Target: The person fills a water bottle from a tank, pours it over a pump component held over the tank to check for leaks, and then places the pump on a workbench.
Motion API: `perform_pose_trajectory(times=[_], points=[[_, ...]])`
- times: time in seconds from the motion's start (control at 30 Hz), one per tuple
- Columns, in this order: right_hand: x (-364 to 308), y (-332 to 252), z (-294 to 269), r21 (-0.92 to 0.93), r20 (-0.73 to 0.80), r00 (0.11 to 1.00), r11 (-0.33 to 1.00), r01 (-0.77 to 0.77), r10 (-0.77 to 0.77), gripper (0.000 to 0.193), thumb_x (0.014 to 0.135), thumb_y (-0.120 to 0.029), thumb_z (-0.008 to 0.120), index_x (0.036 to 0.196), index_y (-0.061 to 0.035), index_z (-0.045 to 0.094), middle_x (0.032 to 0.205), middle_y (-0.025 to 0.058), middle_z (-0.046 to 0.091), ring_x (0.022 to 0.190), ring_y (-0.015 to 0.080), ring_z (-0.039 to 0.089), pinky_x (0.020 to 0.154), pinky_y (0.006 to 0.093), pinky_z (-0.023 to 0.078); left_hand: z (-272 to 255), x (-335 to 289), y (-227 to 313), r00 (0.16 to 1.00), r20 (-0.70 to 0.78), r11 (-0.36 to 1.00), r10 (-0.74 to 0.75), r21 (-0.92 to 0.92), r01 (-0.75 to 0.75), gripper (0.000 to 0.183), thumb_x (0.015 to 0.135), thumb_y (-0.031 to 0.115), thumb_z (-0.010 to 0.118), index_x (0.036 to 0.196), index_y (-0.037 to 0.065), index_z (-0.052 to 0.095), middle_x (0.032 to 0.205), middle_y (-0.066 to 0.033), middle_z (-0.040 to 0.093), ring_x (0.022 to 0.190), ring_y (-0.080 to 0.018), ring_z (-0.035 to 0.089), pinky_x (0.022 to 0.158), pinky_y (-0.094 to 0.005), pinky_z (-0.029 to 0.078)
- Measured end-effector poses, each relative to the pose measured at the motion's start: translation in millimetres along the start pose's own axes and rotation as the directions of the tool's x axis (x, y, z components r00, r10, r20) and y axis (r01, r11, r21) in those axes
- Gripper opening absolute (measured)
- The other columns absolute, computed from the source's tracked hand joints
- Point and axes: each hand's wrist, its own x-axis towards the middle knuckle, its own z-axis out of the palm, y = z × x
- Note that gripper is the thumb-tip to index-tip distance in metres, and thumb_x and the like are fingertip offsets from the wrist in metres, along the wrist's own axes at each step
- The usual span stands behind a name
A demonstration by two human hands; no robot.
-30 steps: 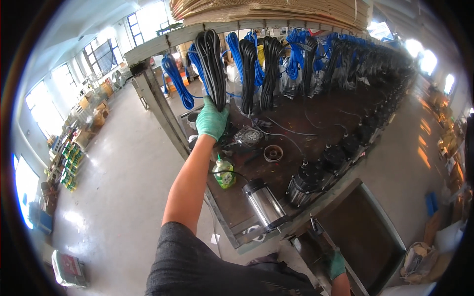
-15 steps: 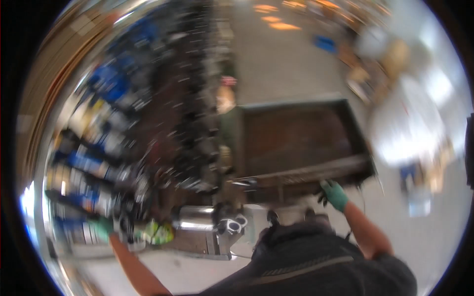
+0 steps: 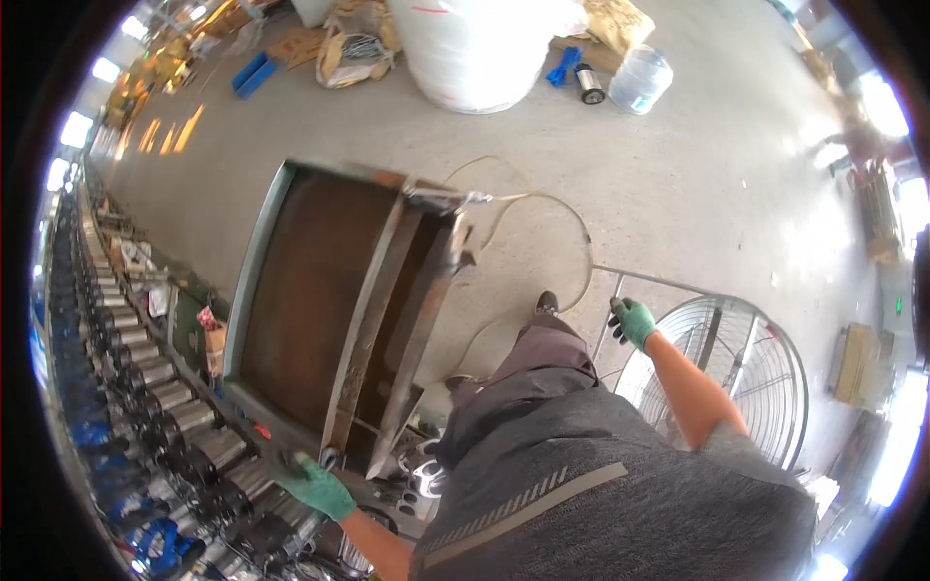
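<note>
My left hand (image 3: 318, 487), in a green glove with dark fingertips, is over the near end of a row of metal cylinders with black ends (image 3: 221, 449). Its fingers look stretched out, slightly blurred, and I see nothing held; contact with the parts beneath cannot be made out. My right hand (image 3: 635, 323), gloved alike, hangs out to the right with its fingers apart and nothing in them. Below it stands a large round wire fan guard (image 3: 783, 360). Between my hands and ahead is a rusty-floored metal trough (image 3: 260, 254) with a crossbar.
A pale hose (image 3: 588, 242) loops over the floor beside the trough. Farther off stand a big white wrapped bundle (image 3: 475, 53), a clear water jug (image 3: 640, 81), a dark-ended cylinder (image 3: 589, 85) and a blue bin (image 3: 254, 75). White flanged metal parts (image 3: 423, 476) lie by my left forearm.
My view has swung to the right. The row of cylinders and the trough now sit farther left, and the fan guard has come into sight. My left hand has left the far-left bench parts.
</note>
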Motion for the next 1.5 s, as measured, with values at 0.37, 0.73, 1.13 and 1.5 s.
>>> perform_pose_trajectory(times=[0.37, 0.73, 1.13, 1.5], points=[[145.1, -8.1, -159.4, 0.288, 0.031, 0.998, 0.957, 0.042, -0.053, 0.042, 0.103, -0.046, 0.050, 0.107, -0.0042, 0.053, 0.078, 0.0133, 0.063, 0.046, 0.0201, 0.056, 0.036, 0.0333, 0.044, 190.8, 52.4, 229.5, 0.925, 0.364, 0.969, 0.111, -0.244, -0.020, 0.031, 0.093, 0.007, 0.062, 0.123, 0.003, 0.063, 0.110, -0.0148, 0.071, 0.102, -0.0296, 0.070, 0.090, -0.0399, 0.055], [283.0, 42.2, -369.6, 0.181, -0.033, 0.993, 0.978, -0.104, 0.112, 0.071, 0.090, -0.070, 0.059, 0.128, -0.0112, 0.052, 0.092, 0.0142, 0.066, 0.059, 0.0247, 0.059, 0.048, 0.0421, 0.051, 407.4, 110.7, 385.0, 0.777, 0.621, 0.943, 0.104, -0.310, 0.121, 0.036, 0.094, 0.016, 0.063, 0.127, 0.005, 0.062, 0.113, -0.0165, 0.071, 0.101, -0.0309, 0.071, 0.087, -0.0397, 0.056], [373.3, -88.2, -466.5, -0.125, -0.097, 0.937, 0.930, -0.346, 0.335, 0.063, 0.090, -0.064, 0.062, 0.127, -0.0125, 0.056, 0.102, 0.0162, 0.068, 0.077, 0.0248, 0.063, 0.067, 0.0410, 0.051, 686.9, 152.2, 526.2, 0.602, 0.792, 0.985, 0.107, -0.165, 0.042, 0.036, 0.091, 0.017, 0.061, 0.126, 0.008, 0.062, 0.112, -0.0152, 0.071, 0.100, -0.0322, 0.069, 0.087, -0.0430, 0.054], [628.7, -336.6, -626.7, 0.129, 0.180, 0.939, 0.939, -0.319, 0.294, 0.073, 0.088, -0.074, 0.058, 0.128, -0.0133, 0.048, 0.092, 0.0158, 0.066, 0.059, 0.0272, 0.063, 0.047, 0.0396, 0.052, 703.1, 4.2, 456.7, 0.217, 0.522, 0.332, -0.825, 0.138, 0.933, 0.024, 0.093, 0.022, 0.063, 0.106, 0.002, 0.068, 0.084, -0.0133, 0.068, 0.066, -0.0226, 0.066, 0.054, -0.0386, 0.052]])
